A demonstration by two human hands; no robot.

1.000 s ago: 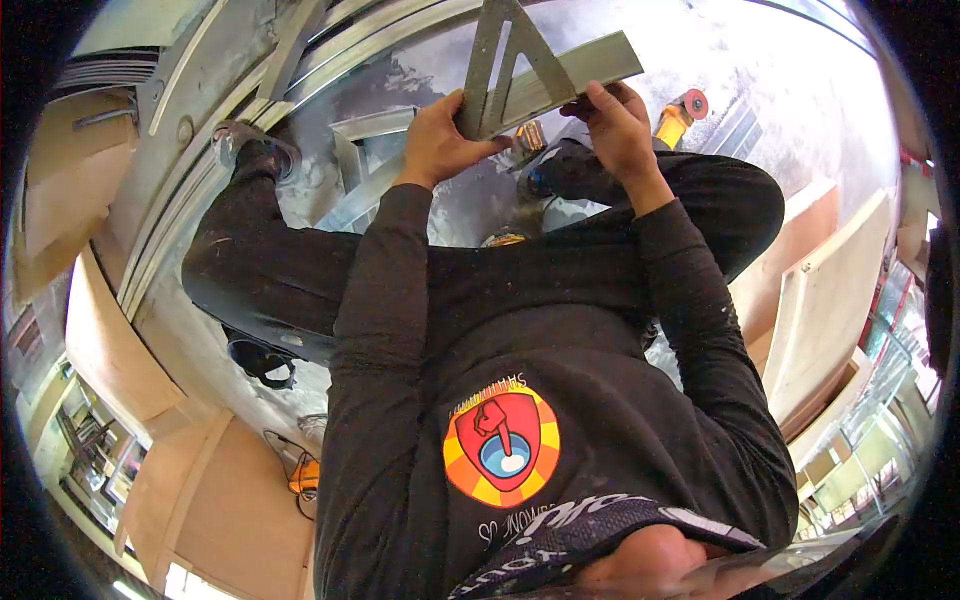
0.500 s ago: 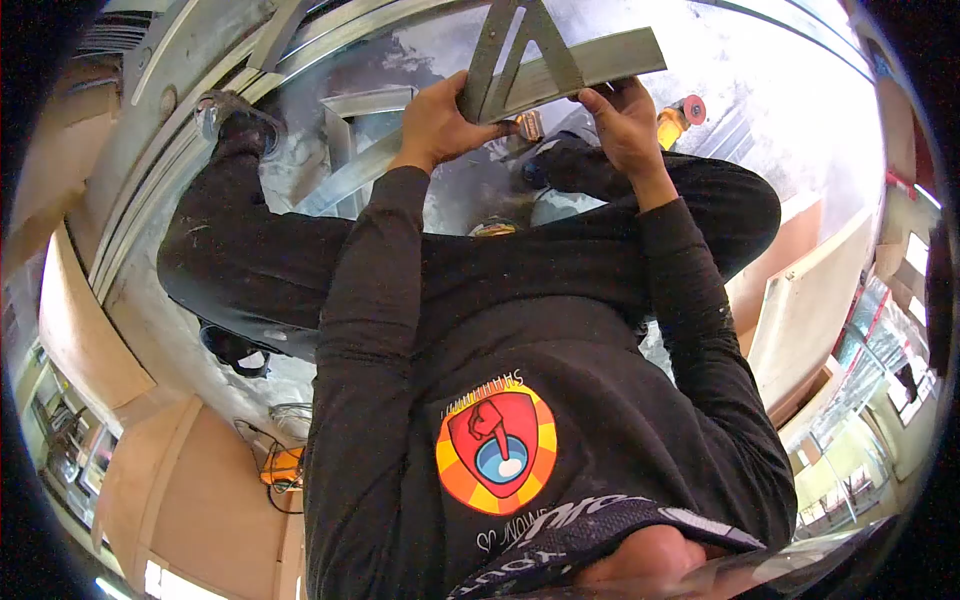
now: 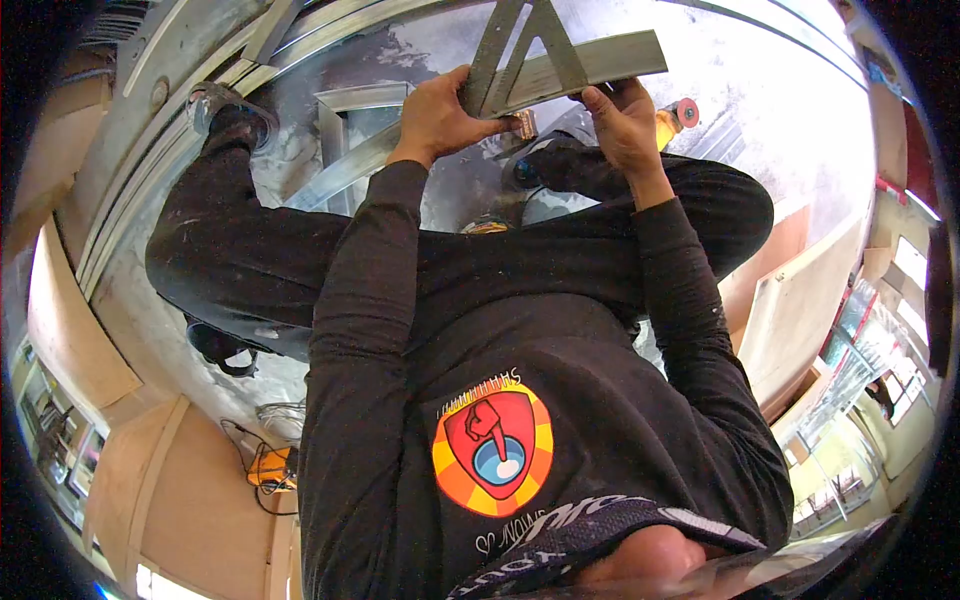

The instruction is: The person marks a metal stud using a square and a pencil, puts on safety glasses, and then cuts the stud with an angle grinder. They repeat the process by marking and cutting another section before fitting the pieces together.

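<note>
A grey metal bar [image 3: 625, 58] is held up in front of me, slanting up to the right. Against it stands a metal triangle square [image 3: 497, 60] with a slot-like opening through its middle. My left hand [image 3: 432, 120] is closed around the bar and the square's left corner, thumb stretched along the lower edge. My right hand [image 3: 625, 125] pinches the bar from below near the square's right leg, its fingertips partly hidden behind the metal. Below the left thumb is a small orange-brown object [image 3: 526, 124], too small to name.
A yellow angle grinder [image 3: 672, 122] with a red disc lies beyond my right knee. An angled metal frame piece [image 3: 335, 112] rests on the floor to the left. Long metal profiles [image 3: 150, 160] run along the left side. A corded orange tool [image 3: 272, 468] sits behind, near wooden panels [image 3: 205, 500].
The whole view has shifted slightly left. Both hands keep their hold on the bar and square, with hardly any movement between them.
</note>
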